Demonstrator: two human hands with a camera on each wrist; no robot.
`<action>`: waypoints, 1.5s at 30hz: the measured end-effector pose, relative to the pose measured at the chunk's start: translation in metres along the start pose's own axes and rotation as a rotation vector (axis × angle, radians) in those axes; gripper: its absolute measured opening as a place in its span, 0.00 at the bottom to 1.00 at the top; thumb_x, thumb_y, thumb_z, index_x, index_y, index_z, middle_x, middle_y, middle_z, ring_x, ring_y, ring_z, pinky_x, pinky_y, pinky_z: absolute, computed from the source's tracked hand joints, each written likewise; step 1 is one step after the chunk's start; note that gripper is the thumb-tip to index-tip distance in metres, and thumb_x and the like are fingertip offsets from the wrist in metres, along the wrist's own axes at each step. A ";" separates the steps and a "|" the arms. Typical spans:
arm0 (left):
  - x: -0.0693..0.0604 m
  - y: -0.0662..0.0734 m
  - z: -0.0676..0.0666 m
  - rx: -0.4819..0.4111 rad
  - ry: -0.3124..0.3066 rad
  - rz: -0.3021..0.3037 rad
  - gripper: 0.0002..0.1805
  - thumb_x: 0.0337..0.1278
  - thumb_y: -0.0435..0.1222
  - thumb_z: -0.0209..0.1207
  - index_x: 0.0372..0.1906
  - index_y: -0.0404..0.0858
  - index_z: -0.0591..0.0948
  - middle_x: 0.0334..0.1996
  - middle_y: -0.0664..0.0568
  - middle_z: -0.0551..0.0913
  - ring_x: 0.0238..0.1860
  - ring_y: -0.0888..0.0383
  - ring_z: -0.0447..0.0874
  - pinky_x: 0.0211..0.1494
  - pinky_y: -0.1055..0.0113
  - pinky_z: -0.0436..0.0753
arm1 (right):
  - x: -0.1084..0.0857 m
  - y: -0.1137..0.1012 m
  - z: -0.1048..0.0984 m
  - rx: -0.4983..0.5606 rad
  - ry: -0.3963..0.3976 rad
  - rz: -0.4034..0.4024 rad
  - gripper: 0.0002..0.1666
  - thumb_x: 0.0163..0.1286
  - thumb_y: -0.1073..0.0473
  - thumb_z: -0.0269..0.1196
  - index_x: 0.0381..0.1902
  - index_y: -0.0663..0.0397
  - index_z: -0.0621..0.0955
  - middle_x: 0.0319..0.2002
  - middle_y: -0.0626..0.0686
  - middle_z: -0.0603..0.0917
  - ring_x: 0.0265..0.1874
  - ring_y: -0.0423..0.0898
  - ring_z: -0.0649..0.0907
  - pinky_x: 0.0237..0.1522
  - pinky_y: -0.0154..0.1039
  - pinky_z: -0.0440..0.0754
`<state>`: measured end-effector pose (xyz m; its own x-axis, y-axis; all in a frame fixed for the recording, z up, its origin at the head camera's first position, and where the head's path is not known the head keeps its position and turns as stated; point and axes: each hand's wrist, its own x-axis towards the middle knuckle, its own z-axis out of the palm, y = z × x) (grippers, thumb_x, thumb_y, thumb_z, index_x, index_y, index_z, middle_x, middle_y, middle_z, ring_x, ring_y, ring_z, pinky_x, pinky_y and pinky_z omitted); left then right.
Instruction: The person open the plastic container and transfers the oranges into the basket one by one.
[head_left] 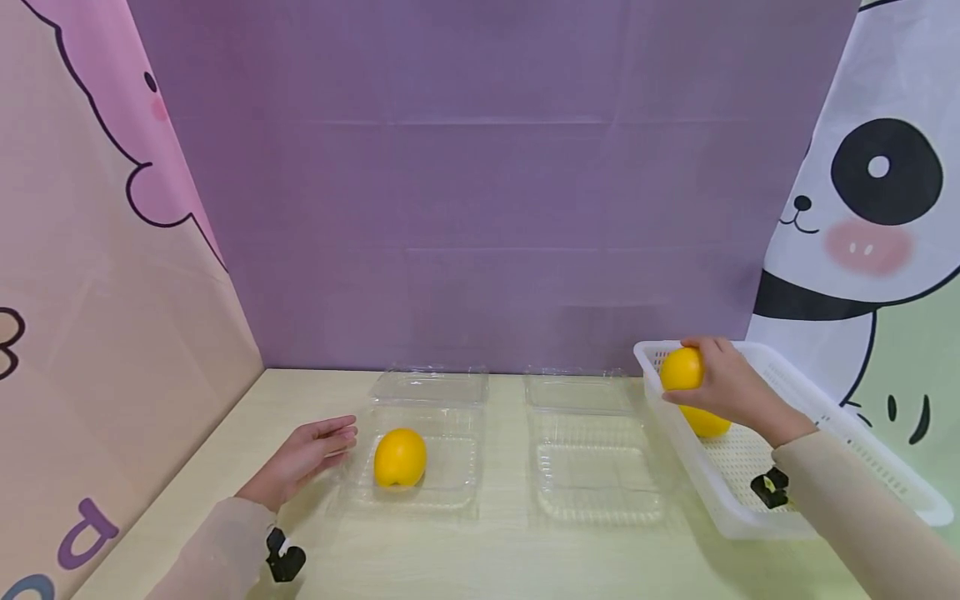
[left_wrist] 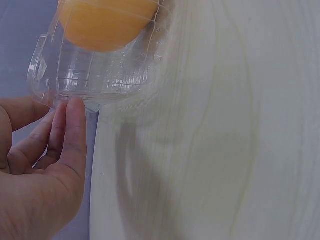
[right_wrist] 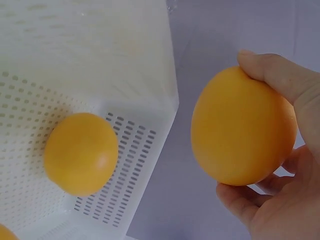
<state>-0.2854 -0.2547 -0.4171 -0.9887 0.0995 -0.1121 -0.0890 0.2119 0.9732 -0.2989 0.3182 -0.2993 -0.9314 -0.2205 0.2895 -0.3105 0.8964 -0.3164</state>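
My right hand [head_left: 731,387] holds a smooth yellow-orange fruit [right_wrist: 242,127] between thumb and fingers, raised by the far left corner of a white perforated basket [head_left: 757,527]. Inside that basket lies another such fruit [right_wrist: 82,152], and part of a further fruit [right_wrist: 6,234] shows at the corner of the right wrist view. On the left, one yellow-orange fruit [head_left: 400,458] sits in a clear plastic clamshell box [head_left: 453,492] with its lid folded back. Beside that box is my left hand [head_left: 307,457], fingers extended. Its fingertips [left_wrist: 75,107] are at the wall; contact is unclear.
A second clear clamshell box [head_left: 600,483] stands with its lid back, between the first box and the basket. All rest on a pale wooden table [head_left: 510,550]. A purple cloth [head_left: 487,208] hangs behind, with printed panels on both sides.
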 end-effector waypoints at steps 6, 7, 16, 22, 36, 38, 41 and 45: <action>0.000 -0.001 0.000 0.003 -0.002 0.001 0.31 0.75 0.33 0.53 0.74 0.23 0.59 0.68 0.30 0.66 0.65 0.41 0.72 0.61 0.61 0.79 | 0.001 0.010 0.001 0.000 -0.019 0.025 0.53 0.56 0.47 0.76 0.65 0.76 0.65 0.56 0.75 0.68 0.47 0.66 0.73 0.47 0.61 0.80; 0.000 -0.001 0.000 0.001 -0.001 0.000 0.31 0.75 0.33 0.53 0.74 0.23 0.59 0.68 0.30 0.66 0.65 0.42 0.72 0.61 0.61 0.79 | 0.001 0.012 0.001 0.000 -0.026 0.032 0.53 0.56 0.47 0.76 0.65 0.76 0.65 0.56 0.75 0.68 0.46 0.66 0.73 0.47 0.62 0.80; 0.001 -0.001 0.000 0.005 0.008 -0.005 0.31 0.75 0.33 0.53 0.74 0.23 0.60 0.68 0.30 0.67 0.64 0.43 0.73 0.61 0.61 0.79 | 0.001 0.021 0.002 -0.002 -0.069 0.075 0.52 0.57 0.46 0.75 0.63 0.76 0.65 0.52 0.76 0.68 0.44 0.65 0.74 0.45 0.60 0.82; 0.001 -0.001 0.000 0.005 0.011 -0.016 0.31 0.75 0.33 0.53 0.74 0.24 0.59 0.68 0.30 0.67 0.64 0.42 0.73 0.61 0.60 0.79 | 0.000 0.024 0.002 -0.002 -0.076 0.082 0.52 0.57 0.46 0.75 0.64 0.77 0.65 0.52 0.76 0.68 0.43 0.65 0.74 0.43 0.59 0.82; 0.001 0.000 0.001 -0.002 0.014 -0.022 0.31 0.75 0.33 0.54 0.74 0.24 0.59 0.68 0.30 0.67 0.64 0.43 0.73 0.62 0.59 0.78 | -0.001 0.026 -0.002 -0.001 -0.102 0.090 0.53 0.63 0.44 0.71 0.66 0.80 0.61 0.59 0.81 0.64 0.51 0.71 0.70 0.58 0.71 0.71; 0.001 0.000 0.001 -0.001 0.017 -0.025 0.31 0.75 0.33 0.54 0.74 0.24 0.60 0.68 0.30 0.67 0.64 0.44 0.74 0.62 0.59 0.78 | -0.001 0.026 -0.002 0.001 -0.103 0.089 0.53 0.64 0.43 0.70 0.66 0.80 0.61 0.59 0.80 0.64 0.52 0.71 0.70 0.59 0.70 0.71; 0.000 0.001 0.001 0.000 0.019 -0.026 0.31 0.75 0.33 0.54 0.74 0.24 0.60 0.68 0.30 0.67 0.64 0.44 0.74 0.62 0.59 0.78 | -0.001 0.027 -0.002 0.004 -0.101 0.085 0.52 0.65 0.44 0.69 0.67 0.80 0.61 0.59 0.80 0.65 0.53 0.71 0.69 0.59 0.70 0.70; -0.001 0.002 0.002 0.000 0.014 -0.023 0.31 0.75 0.33 0.54 0.74 0.24 0.59 0.68 0.30 0.66 0.64 0.43 0.73 0.62 0.59 0.78 | -0.001 0.027 -0.002 0.016 -0.111 0.104 0.52 0.66 0.43 0.68 0.68 0.78 0.61 0.61 0.80 0.64 0.54 0.71 0.69 0.59 0.71 0.69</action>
<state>-0.2844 -0.2528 -0.4157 -0.9879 0.0812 -0.1319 -0.1120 0.2139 0.9704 -0.3059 0.3429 -0.3066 -0.9738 -0.1686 0.1528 -0.2132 0.9107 -0.3539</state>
